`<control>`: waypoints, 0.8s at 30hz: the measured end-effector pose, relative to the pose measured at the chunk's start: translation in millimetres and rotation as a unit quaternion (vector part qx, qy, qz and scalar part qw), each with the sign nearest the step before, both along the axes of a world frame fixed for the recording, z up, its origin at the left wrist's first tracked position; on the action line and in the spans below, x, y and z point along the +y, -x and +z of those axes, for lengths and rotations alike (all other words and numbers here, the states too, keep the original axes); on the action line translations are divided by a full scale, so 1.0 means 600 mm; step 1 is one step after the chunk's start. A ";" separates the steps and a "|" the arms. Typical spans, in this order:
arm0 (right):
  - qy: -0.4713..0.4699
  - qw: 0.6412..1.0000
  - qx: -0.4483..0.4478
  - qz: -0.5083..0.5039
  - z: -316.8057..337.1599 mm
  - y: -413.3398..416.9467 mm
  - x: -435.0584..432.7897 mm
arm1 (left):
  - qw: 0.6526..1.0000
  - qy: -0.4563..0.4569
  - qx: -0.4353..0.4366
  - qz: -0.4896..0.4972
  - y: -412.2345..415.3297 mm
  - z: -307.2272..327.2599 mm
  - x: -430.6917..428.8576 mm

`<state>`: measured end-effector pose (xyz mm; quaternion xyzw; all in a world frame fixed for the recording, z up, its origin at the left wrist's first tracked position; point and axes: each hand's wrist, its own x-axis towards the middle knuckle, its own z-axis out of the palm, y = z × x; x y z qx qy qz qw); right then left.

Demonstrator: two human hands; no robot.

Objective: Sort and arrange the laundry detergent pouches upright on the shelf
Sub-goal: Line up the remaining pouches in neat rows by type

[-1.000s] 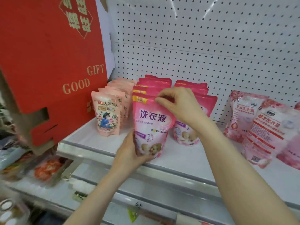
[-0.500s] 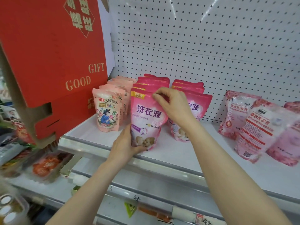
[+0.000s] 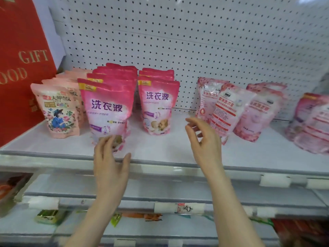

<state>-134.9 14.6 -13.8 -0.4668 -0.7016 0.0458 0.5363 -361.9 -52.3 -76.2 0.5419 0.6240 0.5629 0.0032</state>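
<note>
Released by the left hand [image 3: 111, 163] and right hand [image 3: 206, 145], grips loose and empty, the front pouch [image 3: 106, 107] was left upright. Tilted pouches [image 3: 226, 113] were seen just right of the right hand.

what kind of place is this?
Probably a shop aisle: pegboard backing, rows of matching pouches facing out on the shelf, and a handwritten price tag below.
</note>
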 end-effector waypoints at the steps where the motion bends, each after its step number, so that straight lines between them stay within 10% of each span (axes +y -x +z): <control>1: 0.011 0.999 0.021 -0.023 -0.014 -0.028 -0.009 | 1.000 0.004 0.004 -0.017 -0.019 0.000 0.002; 15: 0.004 0.979 0.081 -0.187 -0.003 -0.448 0.070 | 0.971 -0.003 0.068 -0.228 -0.397 0.050 0.136; 24: 0.218 0.970 0.006 -0.107 0.051 -0.637 0.285 | 0.965 0.036 0.094 -0.243 -0.641 0.046 0.255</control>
